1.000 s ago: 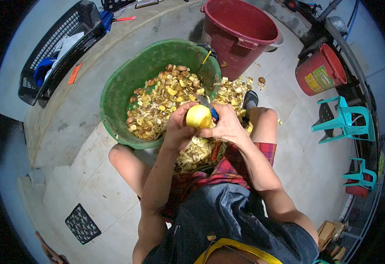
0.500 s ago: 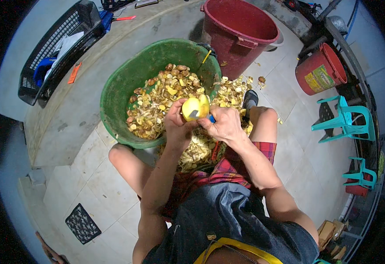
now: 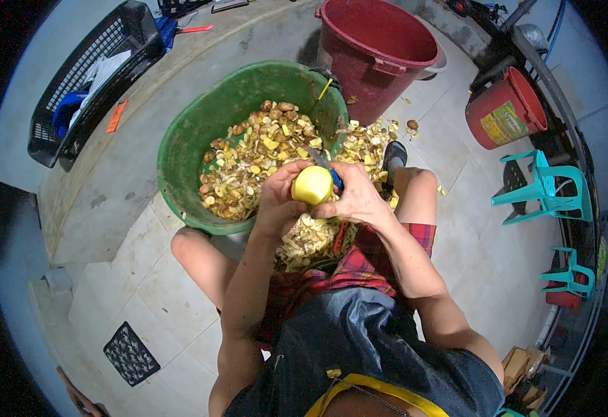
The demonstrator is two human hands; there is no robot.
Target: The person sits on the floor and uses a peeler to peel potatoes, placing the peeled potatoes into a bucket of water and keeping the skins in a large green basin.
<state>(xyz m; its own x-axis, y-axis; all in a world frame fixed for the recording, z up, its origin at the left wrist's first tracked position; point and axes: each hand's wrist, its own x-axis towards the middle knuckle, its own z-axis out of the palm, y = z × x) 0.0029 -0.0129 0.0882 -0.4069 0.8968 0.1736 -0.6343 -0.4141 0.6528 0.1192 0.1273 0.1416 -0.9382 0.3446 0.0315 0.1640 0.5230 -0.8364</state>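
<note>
Tiled floor (image 3: 144, 292), green basin (image 3: 179, 160) of peelings beyond both hands. Yellow fruit (image 3: 312, 185), now rotated and lowered, is clasped in the left hand (image 3: 279, 198); right hand (image 3: 356, 198) is closed on a blue-handled knife (image 3: 326, 169), so peeling is judged ongoing.

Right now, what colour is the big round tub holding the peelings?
Green, seen clearly in the head view: the round plastic tub in front of the hands is green inside and out.

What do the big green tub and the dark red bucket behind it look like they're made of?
Green tub: likely moulded plastic, with an even colour, a smooth dull sheen and a thick rolled rim. Dark red bucket: probably plastic too, one uniform colour with a moulded lip and handle lug. Neither shows rust or metal shine.
</note>
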